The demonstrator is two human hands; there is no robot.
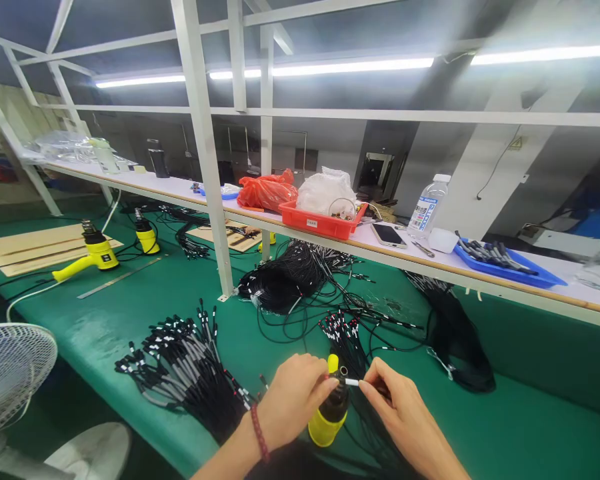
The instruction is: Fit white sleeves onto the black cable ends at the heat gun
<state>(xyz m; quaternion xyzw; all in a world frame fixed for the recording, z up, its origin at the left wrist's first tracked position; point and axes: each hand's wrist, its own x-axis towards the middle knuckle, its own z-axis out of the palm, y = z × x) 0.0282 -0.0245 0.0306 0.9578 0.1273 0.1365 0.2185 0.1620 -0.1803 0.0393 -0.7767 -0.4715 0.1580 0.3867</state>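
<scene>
My left hand [295, 403], with a red beaded bracelet at the wrist, and my right hand [405, 423] meet over the green work mat [530, 427]. Their fingertips pinch a black cable with a white sleeve [351, 382] just above the nozzle of an upright yellow-and-black heat gun [330, 417]. The hands do not appear to grip the gun. A large bundle of black cables with white sleeves [185, 373] lies left of my left hand, and another [345, 340] lies beyond the gun.
Two more yellow heat guns [94, 255] [145, 233] and a steel ruler [120, 278] lie left on the mat. Beyond stand a shelf [380, 243], a red tray [320, 220], a blue tray [500, 267], and a water bottle [429, 207]. A fan [10, 380] stands lower left.
</scene>
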